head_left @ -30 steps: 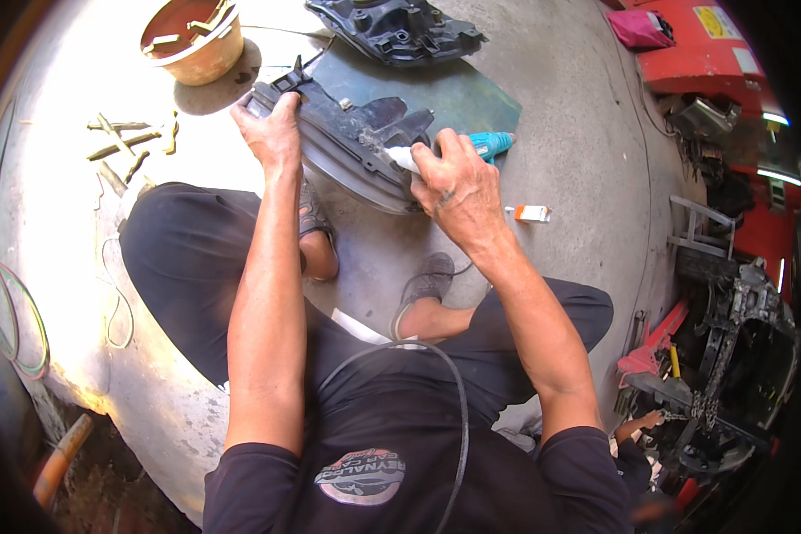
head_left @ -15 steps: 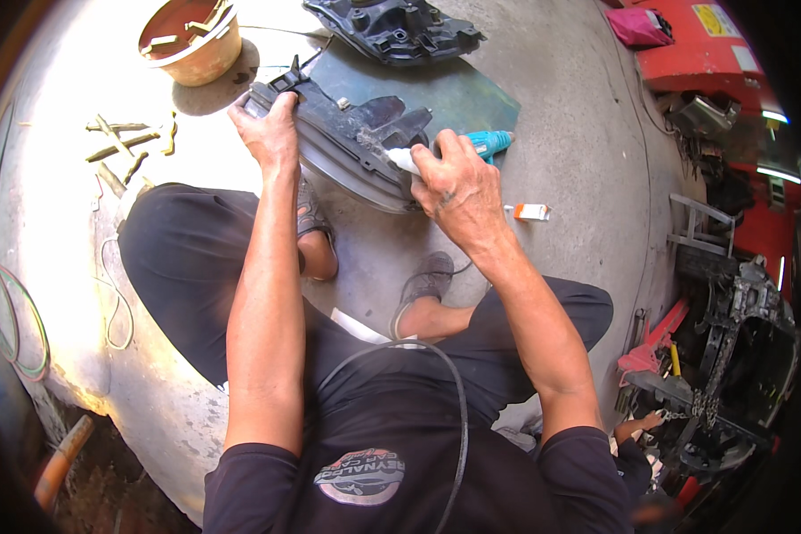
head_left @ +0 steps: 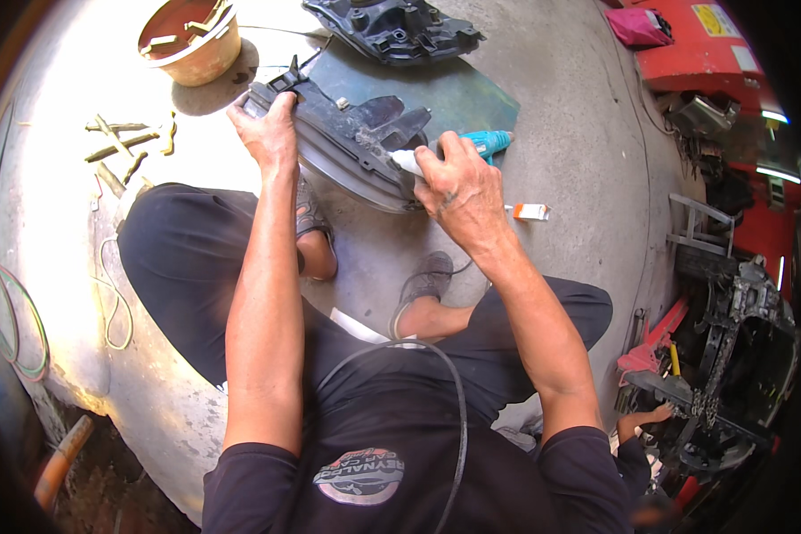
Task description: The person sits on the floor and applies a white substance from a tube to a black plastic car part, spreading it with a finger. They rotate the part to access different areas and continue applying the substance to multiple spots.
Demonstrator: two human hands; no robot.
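A black car headlight (head_left: 351, 151) is tilted in front of me, its housing edge facing up. My left hand (head_left: 271, 135) is closed round its left end, thumb on top. In my right hand (head_left: 460, 185) is a small white squeeze bottle (head_left: 406, 161), its tip against the rim of the housing near the right end. The fingers wrap the bottle and hide most of it. Just beyond that hand lies a teal heat gun (head_left: 489, 142), partly covered by it. A small orange and white box (head_left: 531, 212) rests on the floor to the right.
A second headlight (head_left: 396, 34) lies on a dark sheet (head_left: 472, 98) at the far side. A bucket (head_left: 203, 58) and several sticks (head_left: 120, 142) are to the left. A co-worker's hand (head_left: 659, 414) is by metal car parts (head_left: 730, 356) at right. A hose (head_left: 27, 325) lies at far left.
My right hand and the bottle tip shift very slightly along the rim. The left hand and headlight stay in place. The co-worker's arm at right has moved a little.
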